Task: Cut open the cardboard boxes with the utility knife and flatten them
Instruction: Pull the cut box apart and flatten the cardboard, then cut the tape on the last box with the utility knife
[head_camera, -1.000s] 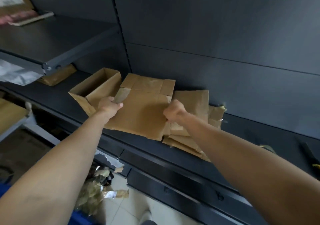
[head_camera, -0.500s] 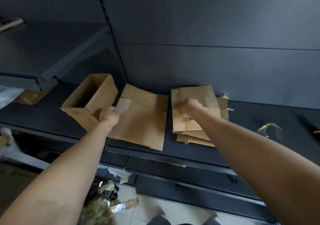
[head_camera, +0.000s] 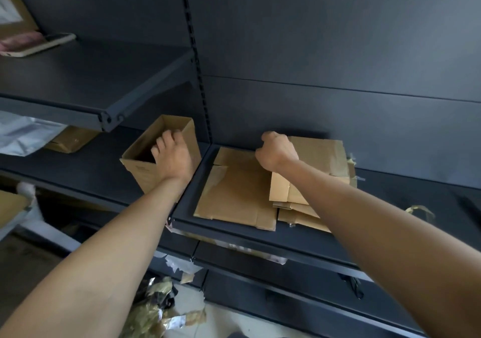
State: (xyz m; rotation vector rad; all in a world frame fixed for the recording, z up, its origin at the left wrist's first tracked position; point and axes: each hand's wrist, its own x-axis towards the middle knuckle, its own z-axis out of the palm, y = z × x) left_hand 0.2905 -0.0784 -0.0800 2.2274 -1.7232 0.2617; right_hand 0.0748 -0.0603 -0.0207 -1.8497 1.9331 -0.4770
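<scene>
An open brown cardboard box stands upright on the dark shelf. My left hand grips its right wall, with the fingers hooked over the rim into the box. Right of it a flattened box lies on the shelf, its right edge against a stack of flattened cardboard. My right hand is a closed fist resting where the two meet; whether it pinches an edge is hidden. A dark long object at the right edge may be the knife; I cannot tell.
An upper shelf juts out above the left side, with a book on it. Beneath it sit another brown box and a silver bag. A tape scrap lies on the shelf at right. Crumpled tape litters the floor.
My left hand let go of the flattened box and moved left onto the open box's rim. The flattened box now lies against the stack. My right hand stays on the cardboard.
</scene>
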